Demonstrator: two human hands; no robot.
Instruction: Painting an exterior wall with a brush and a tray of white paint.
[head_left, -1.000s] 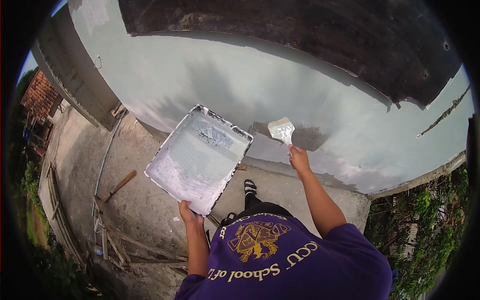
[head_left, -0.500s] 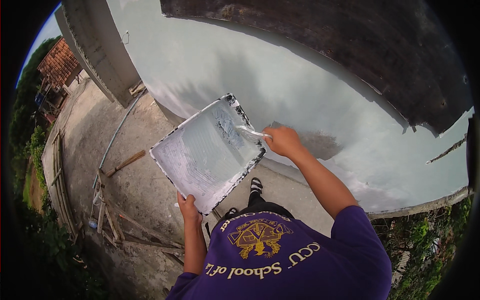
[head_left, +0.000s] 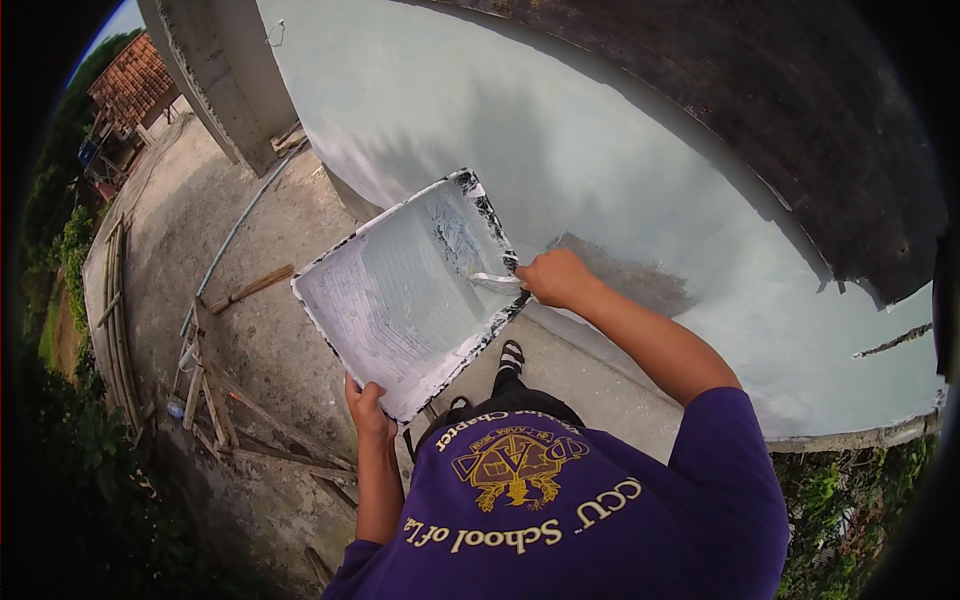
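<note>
A pale green wall (head_left: 560, 120) is filling the upper middle of the view, with one darker grey patch (head_left: 625, 275) showing on it just beside the right hand. Above it a dark brown roof edge (head_left: 800, 110) is curving down toward the right. Below the wall a concrete yard (head_left: 190, 230) is stretching off to the left, where a grey pillar (head_left: 215, 70) is standing and wooden slats (head_left: 205, 395) are lying loose, with a thin pipe (head_left: 240, 235) running across the ground. The person, in a purple shirt (head_left: 570, 520), is standing by the wall, and one sandalled foot (head_left: 510, 357) is showing under the tray. The tray (head_left: 385, 300), coated in whitish paint and dark along its rim, is being held tilted in front of the chest, between the two hands and well above the ground. The left hand (head_left: 368, 408) is gripping the tray's near corner from beneath, fingers curled around the edge. The right hand (head_left: 556, 278) is closing into a fist around the handle of a brush (head_left: 492, 282), which is reaching over the tray's right rim so that its pale head is lying against the painted floor inside.
</note>
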